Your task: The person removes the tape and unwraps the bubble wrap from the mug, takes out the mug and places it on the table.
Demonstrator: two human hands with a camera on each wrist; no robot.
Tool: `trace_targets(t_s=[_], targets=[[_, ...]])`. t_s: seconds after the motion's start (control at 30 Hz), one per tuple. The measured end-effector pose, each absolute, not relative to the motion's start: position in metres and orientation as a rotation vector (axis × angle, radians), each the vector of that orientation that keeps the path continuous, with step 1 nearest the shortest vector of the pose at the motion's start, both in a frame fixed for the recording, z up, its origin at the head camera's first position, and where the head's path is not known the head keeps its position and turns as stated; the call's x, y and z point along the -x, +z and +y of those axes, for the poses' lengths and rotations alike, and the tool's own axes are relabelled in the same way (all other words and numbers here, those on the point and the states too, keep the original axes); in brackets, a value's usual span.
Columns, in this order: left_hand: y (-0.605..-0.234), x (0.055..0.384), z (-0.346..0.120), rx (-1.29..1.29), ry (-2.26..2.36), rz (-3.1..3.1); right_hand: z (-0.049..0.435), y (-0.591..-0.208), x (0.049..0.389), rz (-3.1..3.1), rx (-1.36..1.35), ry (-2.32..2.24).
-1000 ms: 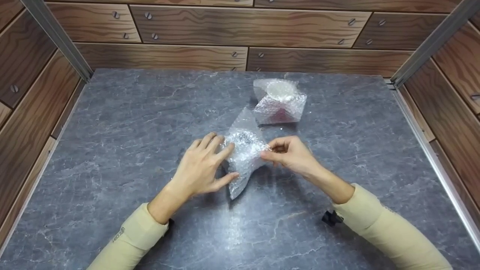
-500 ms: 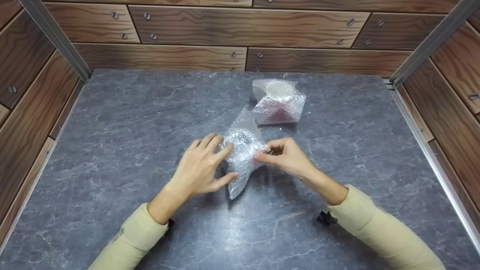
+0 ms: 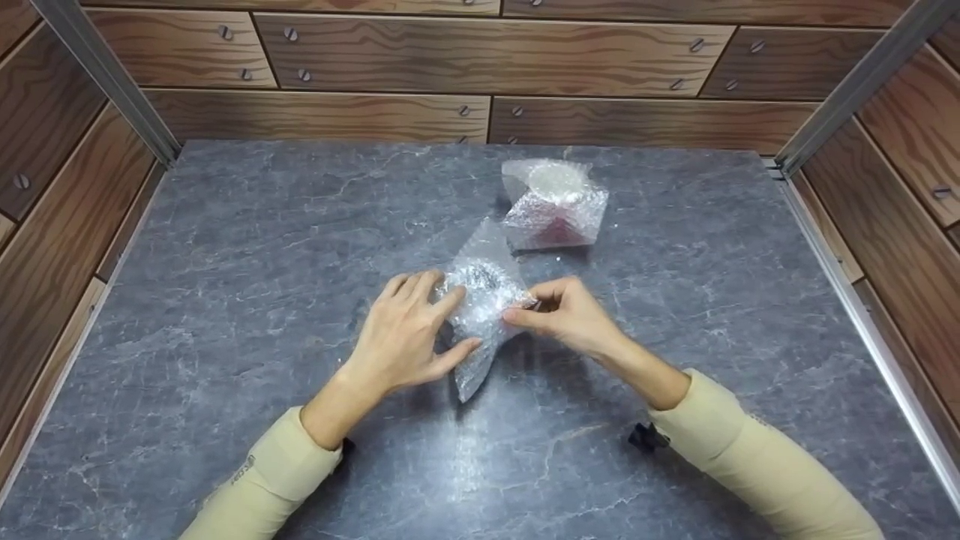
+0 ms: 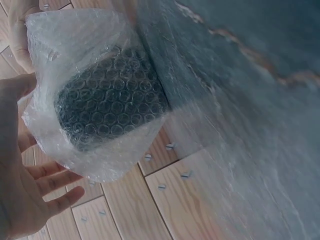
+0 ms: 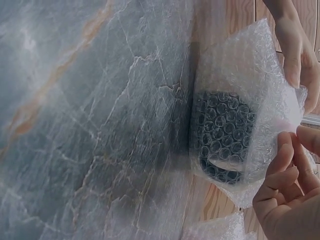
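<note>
A dark object [image 4: 112, 97] is wrapped in bubble wrap [image 3: 484, 244], which stands on the table with pointed loose ends toward the back and front. It shows as a dark block through the bubbles in both wrist views; its kind cannot be told. My left hand [image 3: 397, 334] steadies the bundle from the left, fingers spread and fairly straight against it. On the other side, my right hand [image 3: 574, 315] pinches an edge of the bubble wrap between thumb and fingers. In the right wrist view those fingertips [image 5: 285, 142] meet at the top of the bundle.
Behind and slightly right stands a second bubble-wrapped bundle [image 3: 555, 214], with a pale round top and something reddish inside. The grey marbled table [image 3: 262, 225] is bordered by wood-patterned walls [image 3: 375, 52] and metal posts at the back corners.
My right hand has shifted slightly left, its thumb lying farther over the bundle's top with the wrap edge pinched. The left hand stays nearly still against the bundle.
</note>
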State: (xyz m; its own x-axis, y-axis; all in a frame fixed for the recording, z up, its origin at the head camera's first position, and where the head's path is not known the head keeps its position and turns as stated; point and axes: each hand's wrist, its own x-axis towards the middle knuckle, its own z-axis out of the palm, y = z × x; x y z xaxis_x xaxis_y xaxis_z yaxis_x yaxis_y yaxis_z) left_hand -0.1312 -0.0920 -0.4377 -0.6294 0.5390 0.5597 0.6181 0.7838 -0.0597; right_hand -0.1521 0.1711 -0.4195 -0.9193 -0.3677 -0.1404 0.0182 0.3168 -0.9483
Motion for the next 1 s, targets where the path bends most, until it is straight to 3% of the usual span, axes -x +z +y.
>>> trace_targets(t_s=[1.0], targets=[[-0.436, 0.129, -0.08, 0.779, -0.182, -2.47, 0.171, -0.423, 0.148, 2.285, 0.338, -1.642]])
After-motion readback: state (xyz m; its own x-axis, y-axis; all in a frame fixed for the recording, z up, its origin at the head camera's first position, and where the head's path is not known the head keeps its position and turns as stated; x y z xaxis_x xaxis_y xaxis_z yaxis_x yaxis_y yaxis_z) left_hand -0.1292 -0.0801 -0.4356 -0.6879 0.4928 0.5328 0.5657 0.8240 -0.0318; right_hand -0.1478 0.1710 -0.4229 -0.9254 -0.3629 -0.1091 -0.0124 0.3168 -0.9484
